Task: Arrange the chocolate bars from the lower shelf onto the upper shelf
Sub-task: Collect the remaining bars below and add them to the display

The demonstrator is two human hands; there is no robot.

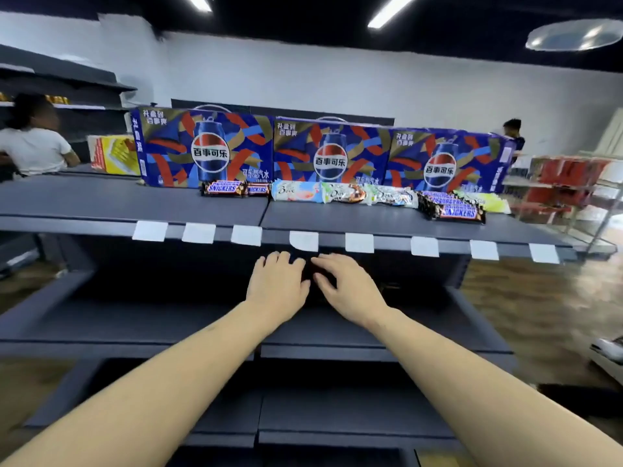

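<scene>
Both my hands reach under the upper shelf (387,246) into the shadowed lower shelf (135,318). My left hand (277,286) shows its back, fingers bent forward. My right hand (350,293) is close beside it, with thumb and fingers apart around a very dark patch (312,276); whether either hand grips anything is hidden by shadow. On the upper shelf lie two Snickers bars (224,188), three pale Dove bars (296,191), a stack of Snickers bars (453,207) and a yellow-green bar (487,198).
Three blue Pepsi cartons (332,153) stand behind the bars on the upper shelf, with a yellow box (114,158) at the left. White price tags (303,241) line the shelf edge. A person in white (33,143) is far left, another person (512,133) far right, near a red rack (566,183).
</scene>
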